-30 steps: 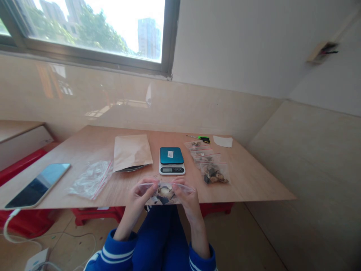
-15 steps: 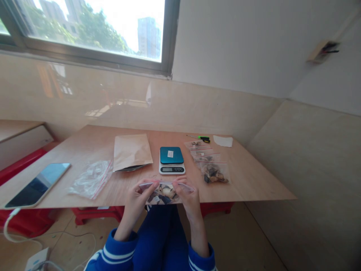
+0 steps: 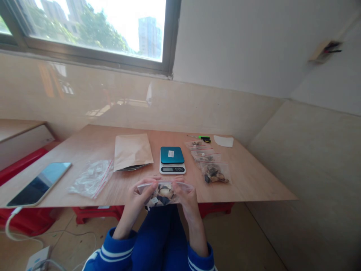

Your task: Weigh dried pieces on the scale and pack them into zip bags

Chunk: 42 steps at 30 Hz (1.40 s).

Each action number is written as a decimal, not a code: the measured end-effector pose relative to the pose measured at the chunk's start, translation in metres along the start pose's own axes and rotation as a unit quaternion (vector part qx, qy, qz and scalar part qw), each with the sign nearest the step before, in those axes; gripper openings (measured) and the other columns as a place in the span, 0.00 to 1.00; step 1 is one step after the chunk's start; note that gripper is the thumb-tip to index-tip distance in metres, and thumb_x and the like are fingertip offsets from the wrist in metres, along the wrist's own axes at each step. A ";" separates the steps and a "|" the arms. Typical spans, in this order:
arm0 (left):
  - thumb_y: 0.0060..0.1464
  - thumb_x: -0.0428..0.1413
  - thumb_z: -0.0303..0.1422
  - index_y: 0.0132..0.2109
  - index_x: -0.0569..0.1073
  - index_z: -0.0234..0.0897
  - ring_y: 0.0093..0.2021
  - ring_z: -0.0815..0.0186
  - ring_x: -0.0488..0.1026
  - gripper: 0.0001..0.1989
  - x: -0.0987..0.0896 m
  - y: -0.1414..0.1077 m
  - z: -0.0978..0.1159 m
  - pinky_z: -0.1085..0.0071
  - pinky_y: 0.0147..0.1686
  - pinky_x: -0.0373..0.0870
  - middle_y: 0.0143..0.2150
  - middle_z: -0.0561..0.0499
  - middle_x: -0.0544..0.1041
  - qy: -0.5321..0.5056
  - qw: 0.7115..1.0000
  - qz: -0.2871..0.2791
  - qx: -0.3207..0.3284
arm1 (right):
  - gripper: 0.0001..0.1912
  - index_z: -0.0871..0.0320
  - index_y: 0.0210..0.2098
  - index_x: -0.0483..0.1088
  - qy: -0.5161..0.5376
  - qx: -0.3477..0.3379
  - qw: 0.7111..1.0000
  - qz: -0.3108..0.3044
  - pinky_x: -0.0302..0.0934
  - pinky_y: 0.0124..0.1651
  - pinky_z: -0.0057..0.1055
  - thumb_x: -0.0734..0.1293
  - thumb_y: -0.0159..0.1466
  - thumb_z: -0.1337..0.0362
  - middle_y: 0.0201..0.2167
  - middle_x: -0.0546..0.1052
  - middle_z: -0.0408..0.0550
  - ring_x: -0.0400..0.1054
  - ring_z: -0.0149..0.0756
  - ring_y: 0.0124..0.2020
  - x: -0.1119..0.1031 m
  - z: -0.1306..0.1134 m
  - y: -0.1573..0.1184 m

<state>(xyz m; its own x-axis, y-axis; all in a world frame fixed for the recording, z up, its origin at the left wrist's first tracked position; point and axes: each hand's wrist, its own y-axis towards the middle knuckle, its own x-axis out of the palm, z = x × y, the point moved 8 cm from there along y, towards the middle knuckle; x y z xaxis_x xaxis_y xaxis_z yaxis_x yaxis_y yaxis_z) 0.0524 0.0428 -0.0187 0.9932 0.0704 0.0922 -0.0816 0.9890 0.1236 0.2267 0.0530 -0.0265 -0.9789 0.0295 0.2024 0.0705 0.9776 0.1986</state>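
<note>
A clear zip bag [image 3: 164, 195] with pale and dark dried pieces and a small white label is held at the table's front edge. My left hand [image 3: 139, 195] pinches the left part of its top strip. On the right part of the same strip, my right hand [image 3: 186, 195] is closed too. Just beyond the hands stands a scale [image 3: 172, 169] with a blue top and nothing but a label on it. Several filled zip bags overlap to the right, the nearest bag [image 3: 216, 174] holding brown and black pieces.
A brown paper pouch [image 3: 133, 150] lies left of the scale, beside clear plastic bags [image 3: 91, 178]. Farther left is a phone [image 3: 39, 184] with a cable. A green-and-black screwdriver [image 3: 203, 138] and white paper [image 3: 223, 141] lie at the back right of the table [image 3: 254, 180].
The held bag has tilted slightly, its contents have shifted a little, and the fingers have moved slightly along its top strip. The other objects have not moved on the table.
</note>
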 end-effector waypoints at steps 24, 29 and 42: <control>0.48 0.61 0.40 0.33 0.78 0.35 0.35 0.61 0.77 0.11 0.013 -0.004 0.008 0.68 0.38 0.75 0.31 0.48 0.80 0.050 0.997 0.029 0.054 | 0.08 0.59 0.27 0.75 -0.070 -0.050 0.996 0.035 0.69 0.37 0.31 0.72 0.55 0.60 0.28 0.78 0.47 0.73 0.36 0.32 0.009 -0.009 -0.002; 0.51 0.60 0.39 0.35 0.77 0.36 0.36 0.62 0.77 0.10 0.012 -0.004 0.006 0.70 0.39 0.74 0.33 0.49 0.80 0.034 0.998 0.013 0.053 | 0.12 0.59 0.32 0.76 -0.001 0.012 1.000 -0.023 0.71 0.40 0.34 0.73 0.54 0.57 0.31 0.81 0.48 0.76 0.39 0.35 0.023 0.002 -0.001; 0.51 0.61 0.38 0.33 0.77 0.36 0.35 0.63 0.77 0.09 0.011 -0.008 0.009 0.72 0.37 0.72 0.31 0.50 0.80 0.075 0.994 0.032 0.070 | 0.08 0.59 0.28 0.75 -0.045 -0.034 0.998 0.028 0.68 0.39 0.30 0.72 0.56 0.61 0.28 0.78 0.45 0.73 0.36 0.33 0.020 -0.005 -0.005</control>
<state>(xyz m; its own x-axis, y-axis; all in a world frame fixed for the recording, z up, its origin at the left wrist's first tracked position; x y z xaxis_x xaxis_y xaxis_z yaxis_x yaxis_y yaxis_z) 0.0630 0.0346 -0.0098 0.9858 0.1624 -0.0420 -0.1462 0.9546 0.2594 0.2075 0.0472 -0.0189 -0.9862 0.1052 0.1281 0.1353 0.9573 0.2554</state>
